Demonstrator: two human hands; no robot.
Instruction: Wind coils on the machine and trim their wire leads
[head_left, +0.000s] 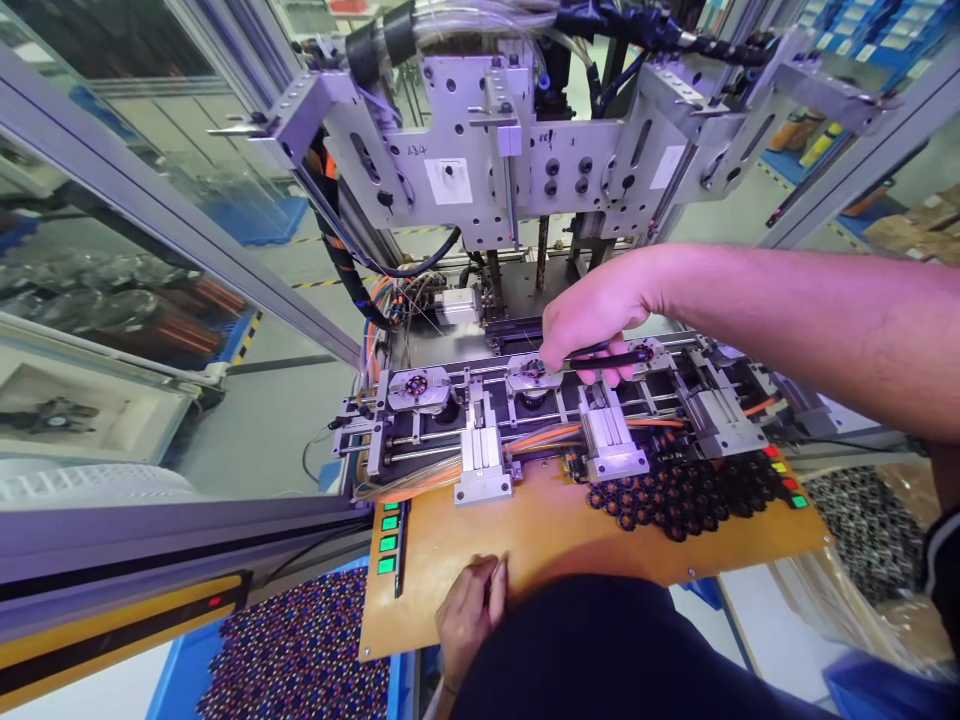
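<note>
**Black-handled tool point(634, 358): in right hand point(589, 320), at middle fixture point(534, 388)**

- Nearest: left hand point(469, 605) low on the orange tabletop point(442, 530), fingers curled in, thumb close to forefinger. Can't tell if pinching anything.
- Widest gap for moving: over the near tabletop, between green buttons point(388, 544) on the left and heaped dark ring parts point(679, 500) on the right. Mind the heap; likely to scatter if brushed.
- Next out: silver blocks point(482, 455) point(611, 445), square and hard-edged, with orange tubing point(555, 437) between. Possible snag for a low wrist.
- Beyond: right hand closed around the tool's handles, working end toward the ring part point(533, 368) in the middle fixture. Can't make out tip contact.
- Handling, judged: light, stiff, maybe slick on the handles. Best held there, well back from the tip. Go gently at the ring part; possibly easy to nick.
- Farthest: big metal plate point(555, 190) with rods, behind and above the right hand. Limited headroom; keep lifts low, withdraw toward the near side.
</note>
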